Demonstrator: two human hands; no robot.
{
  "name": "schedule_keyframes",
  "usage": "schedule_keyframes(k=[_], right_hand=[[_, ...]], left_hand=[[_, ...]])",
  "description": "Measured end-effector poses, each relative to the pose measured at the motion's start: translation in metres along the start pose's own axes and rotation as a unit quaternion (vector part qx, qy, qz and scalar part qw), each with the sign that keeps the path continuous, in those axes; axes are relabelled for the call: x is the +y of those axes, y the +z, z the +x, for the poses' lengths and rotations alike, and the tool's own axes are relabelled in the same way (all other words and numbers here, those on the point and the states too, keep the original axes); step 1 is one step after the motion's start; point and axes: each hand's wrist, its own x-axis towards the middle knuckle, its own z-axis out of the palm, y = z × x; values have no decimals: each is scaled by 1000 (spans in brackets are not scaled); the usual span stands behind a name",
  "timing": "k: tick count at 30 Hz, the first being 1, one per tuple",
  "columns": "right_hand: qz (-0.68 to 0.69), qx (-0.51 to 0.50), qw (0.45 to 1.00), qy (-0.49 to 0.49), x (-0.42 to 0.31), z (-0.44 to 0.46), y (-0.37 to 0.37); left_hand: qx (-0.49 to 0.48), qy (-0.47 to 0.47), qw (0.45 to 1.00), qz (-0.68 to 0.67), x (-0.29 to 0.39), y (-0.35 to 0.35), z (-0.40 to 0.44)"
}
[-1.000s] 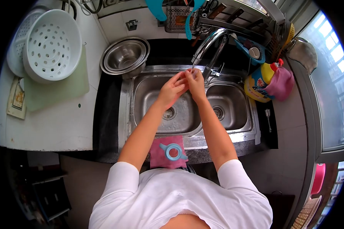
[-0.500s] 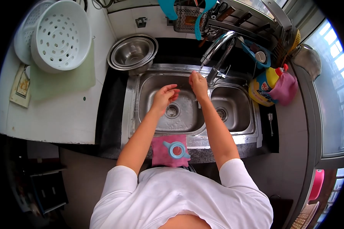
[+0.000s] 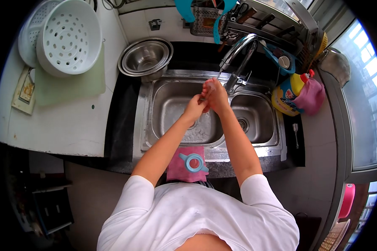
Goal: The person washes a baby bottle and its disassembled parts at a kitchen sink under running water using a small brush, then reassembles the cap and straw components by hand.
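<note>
My right hand (image 3: 217,97) is under the thin water stream of the chrome faucet (image 3: 238,50). It is palm up with fingers loosely curled and apart, and a pale wet patch shows at the palm. From the left, my left hand (image 3: 194,108) touches it; the left fingers are bent against the right hand's edge and partly hidden by it. No object is visible in either hand. Below both hands lies the larger basin of the steel sink (image 3: 163,131), wet at the bottom, its drain mostly covered by my left hand.
Nested steel bowls (image 3: 144,58) stand behind the sink's left corner. A yellow-blue bottle (image 3: 285,98) with a pink cloth (image 3: 312,97) is at the right. A pink cloth with a light-blue ring (image 3: 193,163) hangs at the front edge. White strainers (image 3: 69,39) are at the left.
My left hand has moved right and up, from over the drain to contact with my right hand. My right hand has turned palm up and its fingers have loosened under the water.
</note>
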Motion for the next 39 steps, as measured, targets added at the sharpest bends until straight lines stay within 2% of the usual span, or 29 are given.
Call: schedule_keyframes(k=[3,7,9,10,11,13,17,18,19,20,21,23,26,29,32,35,37,38,39], right_hand=[[57,11,998,20,-9,-9,10],[26,39,999,-21,-6,-12,13],[-130,-18,989,-67,1,-8,-3],[-188,17,977,-95,8,-5,-5],[-188,16,977,-94,10,-3,-5],[-326,94,926,-165,14,3,-2],[-400,115,881,-227,12,6,1],[-400,115,880,-227,11,5,1],[-371,75,900,-215,11,3,1],[-339,34,918,-203,9,-1,5],[-339,34,918,-203,5,-6,7],[-349,19,926,-141,-3,-19,9],[-377,-35,912,-159,-10,-29,6],[-369,-55,919,-129,-20,-38,2],[-381,-73,910,-147,-29,-35,-8],[-378,-52,910,-159,-28,-34,-14],[-370,-50,909,-186,-29,-32,-20],[-396,-37,900,-176,-34,-35,-22],[-421,-23,892,-161,-34,-38,-26]], left_hand=[[2,10,1000,1,-1,0,1],[-5,36,999,39,-8,-7,4],[32,47,993,107,1,-4,-1],[33,47,993,107,3,-2,-1],[21,59,988,141,4,0,1],[12,73,982,175,5,4,3],[26,78,985,152,4,7,3],[35,84,991,96,5,9,3],[45,89,994,39,7,9,3],[45,89,994,39,4,6,7],[30,99,994,23,2,1,12],[15,109,994,7,3,-2,17],[17,129,991,-34,7,-2,18],[6,134,991,11,9,-3,21],[-15,153,987,42,14,4,22],[-31,128,990,57,15,8,26],[13,139,980,139,13,3,24],[46,206,940,269,-6,-12,31],[53,233,924,299,4,-16,11]])
